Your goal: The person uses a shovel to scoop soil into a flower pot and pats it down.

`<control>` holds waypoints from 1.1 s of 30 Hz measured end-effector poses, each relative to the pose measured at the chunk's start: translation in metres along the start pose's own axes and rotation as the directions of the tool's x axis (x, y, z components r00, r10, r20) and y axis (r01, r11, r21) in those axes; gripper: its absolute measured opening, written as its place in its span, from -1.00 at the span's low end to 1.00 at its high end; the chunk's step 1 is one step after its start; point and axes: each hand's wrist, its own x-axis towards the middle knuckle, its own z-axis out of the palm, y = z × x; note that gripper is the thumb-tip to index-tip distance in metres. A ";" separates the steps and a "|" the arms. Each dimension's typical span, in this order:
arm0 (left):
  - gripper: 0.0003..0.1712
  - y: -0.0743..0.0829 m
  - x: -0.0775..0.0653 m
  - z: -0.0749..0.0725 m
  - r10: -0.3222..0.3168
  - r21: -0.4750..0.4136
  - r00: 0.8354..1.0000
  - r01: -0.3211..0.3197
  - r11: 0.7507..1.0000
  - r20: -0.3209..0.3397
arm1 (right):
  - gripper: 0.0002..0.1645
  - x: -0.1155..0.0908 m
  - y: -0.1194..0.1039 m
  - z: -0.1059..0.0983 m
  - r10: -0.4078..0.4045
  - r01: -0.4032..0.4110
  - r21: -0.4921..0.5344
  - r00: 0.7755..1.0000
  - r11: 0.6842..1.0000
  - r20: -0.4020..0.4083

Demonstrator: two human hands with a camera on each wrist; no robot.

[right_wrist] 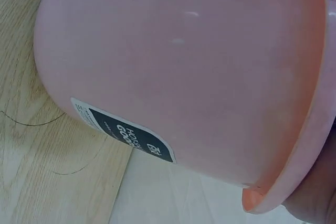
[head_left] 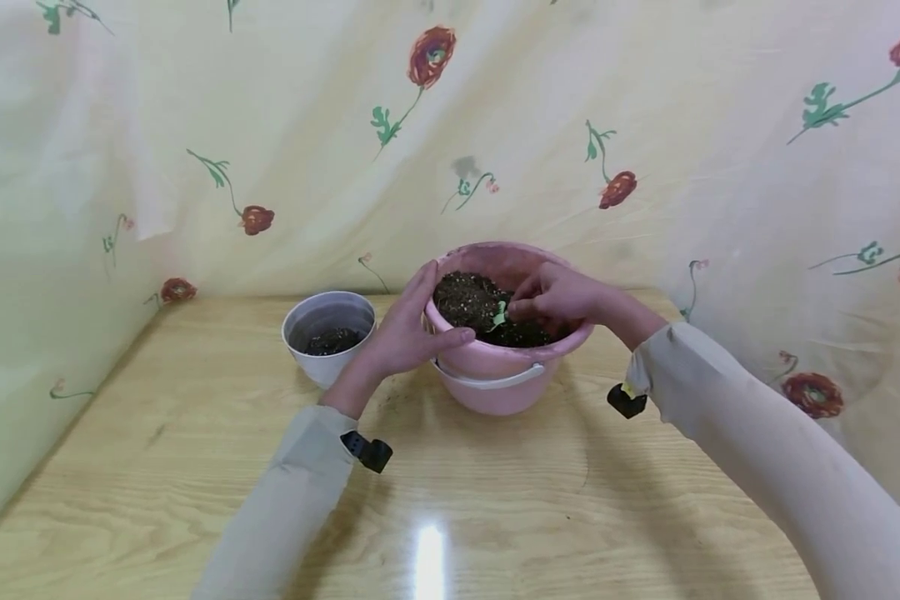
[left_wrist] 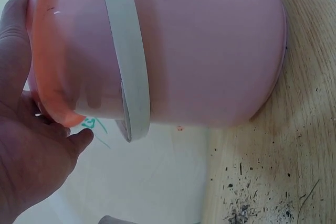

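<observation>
Inside the bucket (head_left: 487, 364), the right grip (head_left: 555, 293) seemingly pinches a seedling (head_left: 500, 314).

Left grip (left_wrist: 34, 156) right up against the rim (left_wrist: 48, 66) of the pink bucket (left_wrist: 210, 45)! Just beyond the grip, a pale handle (left_wrist: 131, 61) bands the wall; farther from the grip, wood-grained worktop (left_wrist: 312, 119), dark crumbs (left_wrist: 241, 211) scattered across it.

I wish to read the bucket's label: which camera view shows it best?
The right wrist view: the label on the pink bucket appears close and unobstructed, though turned sideways. The head and left wrist views show the bucket from other sides, without the label.
</observation>
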 end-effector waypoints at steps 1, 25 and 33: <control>0.32 0.000 -0.001 0.001 -0.001 -0.006 1.000 0.001 1.000 -0.001 | -0.69 0.000 0.000 0.000 0.004 -0.004 0.000 1.000 1.000 0.003; 0.30 -0.002 0.001 0.003 0.027 -0.046 1.000 -0.027 0.999 0.007 | -0.64 -0.034 -0.002 -0.016 -0.060 0.057 -0.030 0.992 0.998 -0.113; 0.23 0.006 -0.001 0.001 0.078 -0.107 0.997 -0.077 0.991 0.005 | -0.60 -0.039 0.005 -0.017 -0.044 0.047 0.022 0.989 0.999 -0.144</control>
